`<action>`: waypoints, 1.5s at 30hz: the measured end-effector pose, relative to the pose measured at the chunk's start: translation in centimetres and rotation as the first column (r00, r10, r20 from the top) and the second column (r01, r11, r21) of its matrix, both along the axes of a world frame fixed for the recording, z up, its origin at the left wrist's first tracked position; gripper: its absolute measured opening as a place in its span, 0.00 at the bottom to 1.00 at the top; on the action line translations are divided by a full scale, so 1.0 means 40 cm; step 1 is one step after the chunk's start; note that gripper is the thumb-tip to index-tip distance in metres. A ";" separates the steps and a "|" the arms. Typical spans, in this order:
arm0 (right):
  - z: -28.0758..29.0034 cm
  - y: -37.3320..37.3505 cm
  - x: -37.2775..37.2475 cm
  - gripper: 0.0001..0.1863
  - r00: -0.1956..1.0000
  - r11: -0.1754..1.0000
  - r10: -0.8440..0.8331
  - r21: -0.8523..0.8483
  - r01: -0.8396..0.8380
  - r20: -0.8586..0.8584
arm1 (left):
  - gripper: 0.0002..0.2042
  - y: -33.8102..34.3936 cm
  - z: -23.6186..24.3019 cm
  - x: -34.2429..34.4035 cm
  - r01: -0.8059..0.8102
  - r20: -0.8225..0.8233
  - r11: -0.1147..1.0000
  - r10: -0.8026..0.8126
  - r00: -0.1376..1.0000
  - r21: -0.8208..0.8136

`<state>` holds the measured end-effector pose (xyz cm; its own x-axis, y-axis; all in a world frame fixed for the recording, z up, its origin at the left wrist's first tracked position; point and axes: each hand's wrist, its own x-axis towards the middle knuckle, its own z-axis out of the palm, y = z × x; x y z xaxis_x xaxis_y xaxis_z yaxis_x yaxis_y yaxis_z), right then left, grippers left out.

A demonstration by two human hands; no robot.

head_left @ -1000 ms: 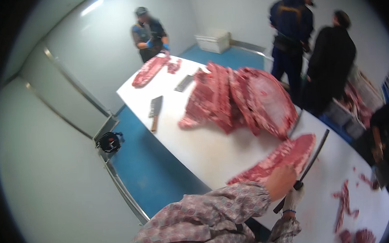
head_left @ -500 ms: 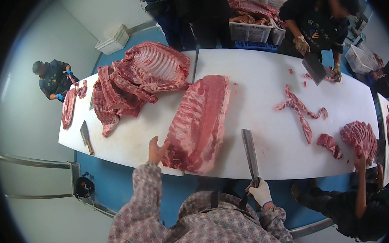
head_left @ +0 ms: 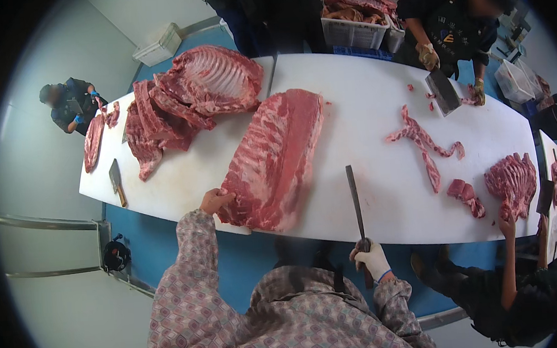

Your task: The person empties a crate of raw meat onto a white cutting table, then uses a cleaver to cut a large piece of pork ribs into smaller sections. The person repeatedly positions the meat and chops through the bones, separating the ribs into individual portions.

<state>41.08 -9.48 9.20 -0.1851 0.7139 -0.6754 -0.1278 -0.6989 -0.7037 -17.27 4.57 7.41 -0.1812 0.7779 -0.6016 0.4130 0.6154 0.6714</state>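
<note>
Slab [head_left: 277,158]: one, red meat, streaked with fat on its left part; lies on the white bench [head_left: 382,206] at the near edge, before the person, over the seam between two boards.

Left hand [head_left: 216,201]: bare; fingers bent together on the slab's near left corner, gripping its edge.

Right hand [head_left: 372,261]: white glove; fingers wrapped fully round the handle of a knife [head_left: 354,198]. Blade long and narrow, pointing away across the bench, to the right of the slab and apart from it.

Ribs [head_left: 218,75]: one large piece, beyond the slab and to its left, beside heaped cuts [head_left: 160,120].

Cleaver [head_left: 117,182]: one, wooden handle; flat near the bench's left end.

Trimmings [head_left: 422,143]: forked strip, right of the knife; a chunk [head_left: 465,197] nearer the edge.

Ribbed cut [head_left: 514,182]: one, at the right end, touched by a co-worker's hand [head_left: 507,224].

Second cleaver [head_left: 444,92]: broad blade, held by a co-worker [head_left: 451,26] across the bench.
</note>
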 end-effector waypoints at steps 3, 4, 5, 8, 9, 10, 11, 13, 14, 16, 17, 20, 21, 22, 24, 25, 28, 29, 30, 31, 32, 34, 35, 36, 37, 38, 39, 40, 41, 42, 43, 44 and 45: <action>0.004 -0.001 0.005 0.12 1.000 1.000 -0.024 -0.012 0.024 -0.019 | 0.18 -0.044 0.025 0.003 -0.089 0.203 0.995 0.077 0.976 0.052; 0.005 0.002 0.003 0.11 0.999 0.999 -0.041 -0.026 0.041 -0.015 | 0.19 -0.061 0.031 0.010 -0.134 0.279 0.987 0.104 0.955 0.089; 0.005 0.004 -0.003 0.10 0.999 0.997 -0.049 -0.066 0.049 0.002 | 0.19 -0.080 0.035 0.021 -0.183 0.354 0.976 0.130 0.926 0.121; 0.006 0.021 -0.039 0.11 0.967 0.996 -0.064 -0.037 0.076 0.245 | 0.14 -0.126 0.031 0.073 -0.258 0.464 0.957 0.172 0.869 0.128; 0.008 0.027 -0.057 0.12 0.932 0.994 -0.096 -0.017 0.109 0.351 | 0.14 -0.142 0.025 0.096 -0.276 0.477 0.952 0.183 0.860 0.131; 0.011 0.033 -0.079 0.16 0.874 0.994 -0.092 0.000 0.105 0.477 | 0.13 -0.159 0.017 0.124 -0.328 0.469 0.937 0.238 0.851 0.120; 0.015 0.038 -0.103 0.15 0.854 0.994 -0.090 -0.011 0.112 0.513 | 0.14 -0.172 0.008 0.150 -0.381 0.515 0.916 0.268 0.814 0.127; 0.032 0.045 -0.153 0.15 0.803 0.991 -0.101 -0.016 0.136 0.587 | 0.15 -0.206 -0.014 0.207 -0.473 0.595 0.871 0.310 0.741 0.135; 0.045 0.047 -0.180 0.16 0.811 0.989 -0.106 -0.023 0.146 0.576 | 0.14 -0.218 -0.028 0.235 -0.517 0.620 0.841 0.322 0.715 0.159; 0.081 0.054 -0.234 0.16 0.818 0.990 -0.126 0.020 0.138 0.561 | 0.13 -0.230 -0.058 0.286 -0.538 0.629 0.820 0.316 0.710 0.195; 0.103 0.057 -0.262 0.16 0.821 0.990 -0.130 0.027 0.138 0.556 | 0.13 -0.231 -0.074 0.307 -0.546 0.614 0.821 0.346 0.710 0.169; 0.183 0.073 -0.352 0.16 0.862 0.983 -0.182 0.098 0.154 0.473 | 0.15 -0.207 -0.112 0.340 -0.539 0.562 0.790 0.315 0.765 0.291; 0.211 0.076 -0.383 0.16 0.865 0.981 -0.193 0.108 0.161 0.463 | 0.15 -0.197 -0.122 0.342 -0.525 0.525 0.787 0.313 0.791 0.323; 0.237 0.077 -0.413 0.16 0.880 0.971 -0.229 0.167 0.173 0.417 | 0.16 -0.189 -0.128 0.344 -0.598 0.599 0.736 0.334 0.728 0.317; 0.278 0.067 -0.467 0.17 0.896 0.953 -0.278 0.218 0.212 0.346 | 0.16 -0.178 -0.135 0.341 -0.579 0.597 0.721 0.286 0.750 0.382; 0.287 0.056 -0.490 0.18 0.885 0.935 -0.318 0.267 0.233 0.340 | 0.16 -0.175 -0.136 0.338 -0.570 0.593 0.717 0.272 0.758 0.401; 0.263 -0.010 -0.543 0.21 0.872 0.870 -0.409 0.402 0.284 0.269 | 0.17 -0.184 -0.137 0.327 -0.466 0.468 0.775 0.251 0.847 0.427; 0.238 -0.040 -0.555 0.20 0.855 0.890 -0.416 0.332 0.312 0.311 | 0.17 -0.189 -0.138 0.322 -0.483 0.558 0.778 0.210 0.803 0.402; 0.204 -0.071 -0.569 0.20 0.851 0.892 -0.421 0.313 0.326 0.314 | 0.17 -0.192 -0.140 0.315 -0.488 0.580 0.788 0.210 0.787 0.376; 0.168 -0.103 -0.578 0.20 0.855 0.891 -0.421 0.313 0.328 0.302 | 0.17 -0.197 -0.142 0.310 -0.484 0.600 0.792 0.191 0.777 0.373; 0.130 -0.135 -0.588 0.19 0.848 0.926 -0.373 0.212 0.313 0.376 | 0.17 -0.200 -0.145 0.298 -0.426 0.503 0.823 0.205 0.840 0.377; 0.069 -0.192 -0.598 0.16 0.864 0.956 -0.288 0.073 0.283 0.413 | 0.18 -0.206 -0.149 0.275 -0.295 0.316 0.869 0.172 0.933 0.397; 0.050 -0.216 -0.601 0.15 0.842 0.962 -0.238 -0.004 0.274 0.484 | 0.17 -0.211 -0.149 0.261 -0.222 0.256 0.899 0.129 0.958 0.378; 0.042 -0.235 -0.600 0.14 0.830 0.964 -0.243 0.029 0.265 0.502 | 0.16 -0.215 -0.147 0.252 -0.174 0.229 0.917 0.094 0.969 0.360; 0.041 -0.246 -0.599 0.14 0.777 0.961 -0.225 0.002 0.277 0.587 | 0.16 -0.217 -0.143 0.234 -0.149 0.201 0.916 0.077 0.977 0.371; 0.050 -0.257 -0.597 0.13 0.728 0.980 -0.197 0.112 0.164 0.657 | 0.14 -0.218 -0.140 0.234 -0.202 0.285 0.884 0.082 0.955 0.422; 0.063 -0.258 -0.593 0.13 0.761 0.983 -0.174 0.071 0.167 0.625 | 0.14 -0.225 -0.134 0.225 -0.161 0.251 0.911 0.067 0.966 0.378; 0.080 -0.262 -0.593 0.13 0.789 0.977 -0.206 0.075 0.200 0.579 | 0.14 -0.217 -0.129 0.222 -0.132 0.233 0.923 0.048 0.971 0.361; 0.097 -0.257 -0.592 0.13 0.807 0.973 -0.223 0.073 0.219 0.547 | 0.14 -0.212 -0.124 0.218 -0.110 0.235 0.921 0.021 0.972 0.374; 0.114 -0.256 -0.593 0.13 0.793 0.961 -0.267 0.090 0.262 0.547 | 0.15 -0.210 -0.120 0.214 -0.073 0.163 0.931 0.014 0.987 0.359; 0.125 -0.251 -0.596 0.13 0.793 0.950 -0.305 0.114 0.290 0.527 | 0.16 -0.205 -0.117 0.210 -0.036 0.108 0.934 -0.002 0.994 0.355; 0.131 -0.247 -0.600 0.13 0.808 0.938 -0.347 0.170 0.303 0.476 | 0.17 -0.202 -0.115 0.205 -0.011 0.056 0.920 -0.012 0.998 0.391; 0.133 -0.242 -0.605 0.13 0.794 0.937 -0.346 0.146 0.316 0.500 | 0.18 -0.197 -0.114 0.202 0.056 -0.042 0.901 -0.042 0.998 0.431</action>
